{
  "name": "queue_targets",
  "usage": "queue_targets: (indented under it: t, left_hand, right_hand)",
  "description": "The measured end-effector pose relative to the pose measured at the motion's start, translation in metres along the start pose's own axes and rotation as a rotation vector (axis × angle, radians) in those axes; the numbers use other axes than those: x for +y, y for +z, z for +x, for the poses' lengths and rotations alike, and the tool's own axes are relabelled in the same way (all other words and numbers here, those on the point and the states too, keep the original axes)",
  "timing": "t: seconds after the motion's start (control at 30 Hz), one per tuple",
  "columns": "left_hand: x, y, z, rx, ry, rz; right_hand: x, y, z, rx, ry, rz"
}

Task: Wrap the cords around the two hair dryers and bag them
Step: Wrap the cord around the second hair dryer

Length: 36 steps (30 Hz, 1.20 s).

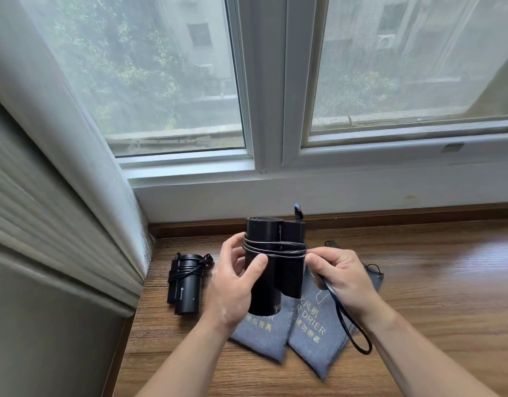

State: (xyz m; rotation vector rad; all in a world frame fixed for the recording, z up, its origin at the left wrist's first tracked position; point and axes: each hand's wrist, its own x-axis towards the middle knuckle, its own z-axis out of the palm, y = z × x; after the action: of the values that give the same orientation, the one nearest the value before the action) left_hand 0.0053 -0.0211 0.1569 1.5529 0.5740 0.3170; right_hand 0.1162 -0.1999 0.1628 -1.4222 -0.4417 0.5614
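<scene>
Matte black cylindrical hair dryer (271, 270) gripped by left hand (235, 285), right hand (341, 279) pinching its thin cord (350, 325), grey fabric bags (310, 348) half-hidden beneath.

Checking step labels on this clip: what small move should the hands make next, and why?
Probably another turn: the right hand carries the cord round the held hair dryer, steadied by the left hand. A few turns already circle it, but a loose length hangs below the right hand, so bagging looks premature.
</scene>
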Motion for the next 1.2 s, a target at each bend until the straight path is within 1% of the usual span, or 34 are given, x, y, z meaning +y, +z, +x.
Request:
queue_targets:
  t: [0.07, 0.17, 0.27, 0.4, 0.47, 0.6, 0.7, 0.77, 0.87, 0.93, 1.03, 1.1, 1.2]
  left_hand:
    - [0.003, 0.006, -0.003, 0.033, -0.013, 0.057]
    - [0.008, 0.012, -0.007, -0.033, -0.018, 0.215]
    - [0.013, 0.018, -0.007, -0.065, -0.015, 0.408]
    - [0.01, 0.025, -0.004, -0.005, 0.015, 0.459]
    - [0.009, 0.022, -0.002, -0.019, 0.029, 0.426]
    - [0.007, 0.014, -0.005, -0.145, 0.053, 0.302]
    - [0.004, 0.011, -0.005, -0.212, 0.068, 0.218]
    - [0.002, 0.006, -0.005, -0.245, 0.044, 0.166]
    - [-0.002, 0.0, -0.007, -0.27, 0.032, 0.107]
    - [-0.004, -0.002, -0.008, -0.273, 0.022, 0.051]
    - [-0.002, -0.002, -0.007, -0.26, 0.015, -0.034]
    - [-0.001, -0.003, -0.005, -0.25, 0.021, -0.101]
    - [0.004, -0.005, -0.002, -0.263, 0.025, -0.146]
  right_hand:
    - [0.0, 0.006, 0.0, 0.053, 0.018, 0.052]
    - [-0.002, 0.014, 0.001, 0.114, 0.012, 0.067]
    - [-0.003, 0.015, 0.0, 0.121, -0.038, -0.089]
    - [-0.007, 0.013, -0.001, 0.027, -0.065, -0.243]
    - [-0.007, 0.01, 0.001, -0.014, -0.082, -0.302]
    - [-0.008, 0.007, 0.006, -0.124, -0.087, -0.392]
    - [-0.004, 0.005, 0.01, -0.143, -0.114, -0.397]
    - [-0.003, 0.005, 0.011, -0.148, -0.136, -0.454]
    - [-0.003, 0.007, 0.012, -0.134, -0.147, -0.507]
    - [-0.005, 0.01, 0.013, -0.158, -0.16, -0.508]
    - [-0.007, 0.006, 0.012, -0.226, -0.101, -0.459]
    - [-0.005, 0.001, 0.011, -0.259, -0.052, -0.478]
    - [-0.003, -0.006, 0.011, -0.221, -0.033, -0.484]
